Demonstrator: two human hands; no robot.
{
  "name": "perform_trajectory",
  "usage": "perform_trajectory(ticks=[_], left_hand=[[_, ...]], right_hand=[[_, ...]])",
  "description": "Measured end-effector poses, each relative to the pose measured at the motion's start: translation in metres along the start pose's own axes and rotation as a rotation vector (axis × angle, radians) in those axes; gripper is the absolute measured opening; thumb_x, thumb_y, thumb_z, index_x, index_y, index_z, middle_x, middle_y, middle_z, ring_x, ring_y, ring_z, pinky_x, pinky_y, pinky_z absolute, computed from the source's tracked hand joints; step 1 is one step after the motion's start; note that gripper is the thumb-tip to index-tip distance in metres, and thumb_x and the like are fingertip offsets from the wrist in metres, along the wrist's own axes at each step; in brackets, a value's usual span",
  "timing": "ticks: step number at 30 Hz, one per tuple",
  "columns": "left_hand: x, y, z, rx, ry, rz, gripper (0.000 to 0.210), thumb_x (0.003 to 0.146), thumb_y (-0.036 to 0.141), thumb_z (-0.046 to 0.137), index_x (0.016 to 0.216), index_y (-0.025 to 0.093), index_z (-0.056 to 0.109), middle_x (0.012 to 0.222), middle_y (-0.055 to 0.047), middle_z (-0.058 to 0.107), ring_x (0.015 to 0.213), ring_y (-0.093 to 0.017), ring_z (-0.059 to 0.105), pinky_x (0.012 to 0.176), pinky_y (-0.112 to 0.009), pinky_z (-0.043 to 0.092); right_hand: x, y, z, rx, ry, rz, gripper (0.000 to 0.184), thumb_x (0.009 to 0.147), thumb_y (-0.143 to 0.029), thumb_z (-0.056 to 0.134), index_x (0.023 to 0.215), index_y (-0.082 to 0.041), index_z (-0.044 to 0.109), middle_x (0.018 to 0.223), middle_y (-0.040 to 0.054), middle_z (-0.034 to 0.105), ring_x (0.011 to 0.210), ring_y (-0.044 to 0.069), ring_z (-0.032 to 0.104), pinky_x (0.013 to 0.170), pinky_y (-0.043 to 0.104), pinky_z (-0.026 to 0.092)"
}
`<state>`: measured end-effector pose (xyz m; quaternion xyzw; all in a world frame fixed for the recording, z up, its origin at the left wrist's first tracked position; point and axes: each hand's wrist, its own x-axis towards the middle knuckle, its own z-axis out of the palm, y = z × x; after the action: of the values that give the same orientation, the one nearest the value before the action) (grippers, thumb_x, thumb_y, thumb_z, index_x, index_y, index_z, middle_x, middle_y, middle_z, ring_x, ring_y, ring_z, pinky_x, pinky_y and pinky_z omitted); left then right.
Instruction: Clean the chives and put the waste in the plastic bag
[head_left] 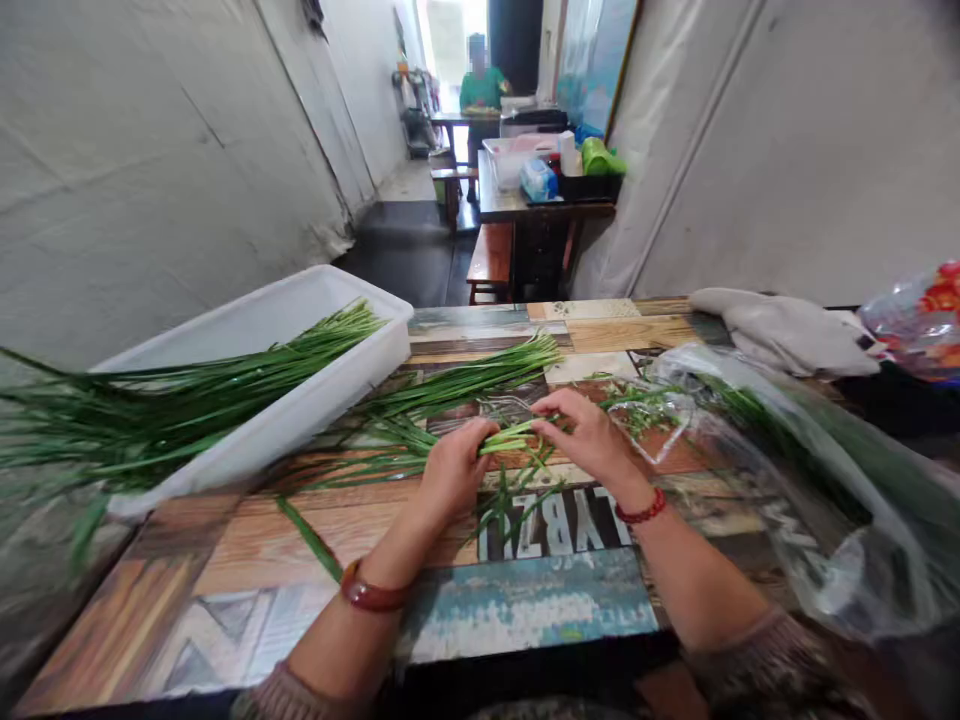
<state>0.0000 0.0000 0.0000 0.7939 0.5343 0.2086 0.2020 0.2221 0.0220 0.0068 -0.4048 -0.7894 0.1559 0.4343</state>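
Probably light, the bunch of greens (510, 438) should bend softly, its thin blades easily bruised and perhaps slippery; the firmer pale stems look the best hold. They point to three o'clock, dark leaves trailing toward nine, mid-way across the desk (247, 560). The left hand (457, 460) is closed round the bunch; the right hand (589, 435), half curled, meets the pale ends, whether pinching cannot be told. A white tub (390, 345) stands toward ten, a plastic bag (840, 570) between three and four.
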Motion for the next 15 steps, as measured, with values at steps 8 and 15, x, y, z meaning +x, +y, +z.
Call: perform_trajectory(ticks=[8, 15], left_hand=[[0.0, 0.003, 0.001, -0.013, 0.05, 0.061, 0.024, 0.077, 0.009, 0.046, 0.093, 0.021, 0.059, 0.087, -0.003, 0.064, 0.083, -0.018, 0.059, 0.073, -0.027, 0.042], [0.001, 0.003, 0.001, 0.047, 0.074, 0.054, 0.023, 0.078, 0.009, 0.048, 0.094, 0.021, 0.059, 0.088, -0.003, 0.064, 0.083, -0.019, 0.06, 0.073, -0.028, 0.043]], right_hand=[[-0.003, -0.003, 0.015, 0.075, 0.031, 0.027, 0.024, 0.094, -0.032, 0.052, 0.076, -0.021, 0.063, 0.079, 0.0037, 0.067, 0.08, 0.017, 0.059, 0.077, 0.031, 0.043], [-0.004, 0.004, 0.028, 0.526, 0.262, 0.524, 0.023, 0.086, -0.04, 0.057, 0.077, -0.019, 0.059, 0.068, -0.0028, 0.054, 0.064, 0.012, 0.049, 0.061, 0.024, 0.04]])
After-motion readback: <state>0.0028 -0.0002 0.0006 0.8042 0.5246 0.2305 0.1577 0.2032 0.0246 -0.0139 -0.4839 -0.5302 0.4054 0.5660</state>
